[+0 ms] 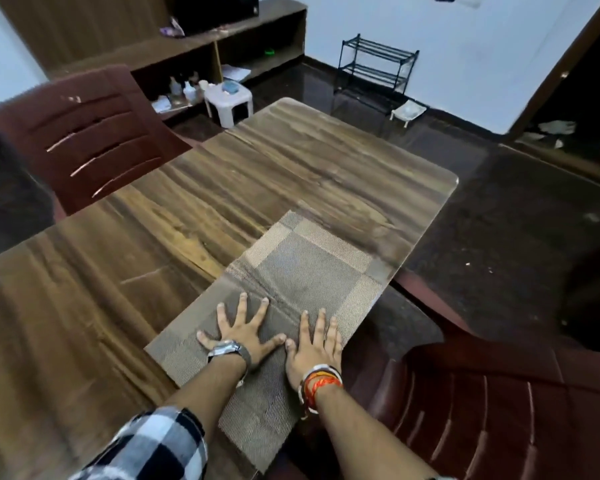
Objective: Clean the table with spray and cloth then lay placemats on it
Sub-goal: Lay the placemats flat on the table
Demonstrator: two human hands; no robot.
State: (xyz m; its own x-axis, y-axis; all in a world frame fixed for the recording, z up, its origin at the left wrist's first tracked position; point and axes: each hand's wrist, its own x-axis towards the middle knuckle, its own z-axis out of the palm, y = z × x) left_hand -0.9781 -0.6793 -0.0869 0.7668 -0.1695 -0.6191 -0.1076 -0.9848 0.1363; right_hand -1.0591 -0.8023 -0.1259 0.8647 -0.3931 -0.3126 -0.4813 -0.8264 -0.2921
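Walls (pixel 465 36): pale, plain, painted. Floor (pixel 499 237): dark polished stone, reflective, with light specks scattered at right. 2 maroon plastic chairs noted: left chair (pixel 94 133), slat-backed, and right chair (pixel 482 410) in the near corner. Brown wooden shelf unit (pixel 257 26) runs along the far wall, with bottles (pixel 184 88) in its lower left compartment. White plastic stool (pixel 227 98) stands just before it, a blue item on top. Black metal rack (pixel 378 64) stands against the far wall. Wooden door frame (pixel 561 71) at right. Lighting dim, even.
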